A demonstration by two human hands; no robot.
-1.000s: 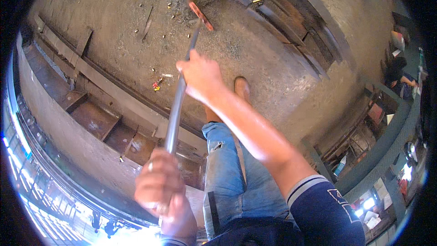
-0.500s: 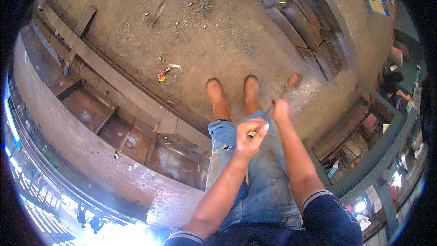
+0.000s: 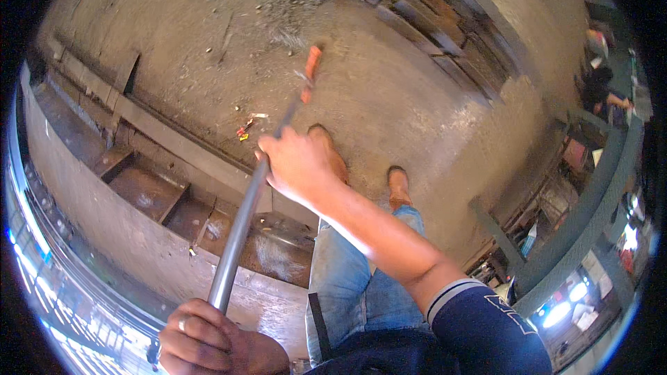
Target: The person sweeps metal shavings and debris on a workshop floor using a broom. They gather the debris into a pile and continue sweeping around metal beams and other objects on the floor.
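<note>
A long sledgehammer (image 3: 243, 229) with a grey metal-pipe handle slants across the view, its orange head (image 3: 312, 66) far out over the floor and slightly blurred. My left hand (image 3: 201, 340), with a ring on one finger, is wrapped round the near end of the handle at lower left. Farther up the handle, my right hand (image 3: 295, 163) is closed on it, with my right forearm crossing in front of my legs. The handle's butt is hidden inside my left hand.
To my left runs a big rusty steel beam (image 3: 174, 121) with plate-walled compartments. Steel pieces (image 3: 410, 28) lie on the dirt floor at far right. Small litter (image 3: 249, 126) lies ahead of my feet. A green metal frame (image 3: 577, 236) stands at right, with a person (image 3: 601, 87) beyond it.
The sledgehammer has swung leftward, its head now farther ahead. My left hand has drawn back to the lower left, and my right hand has moved left. My right foot has shifted.
</note>
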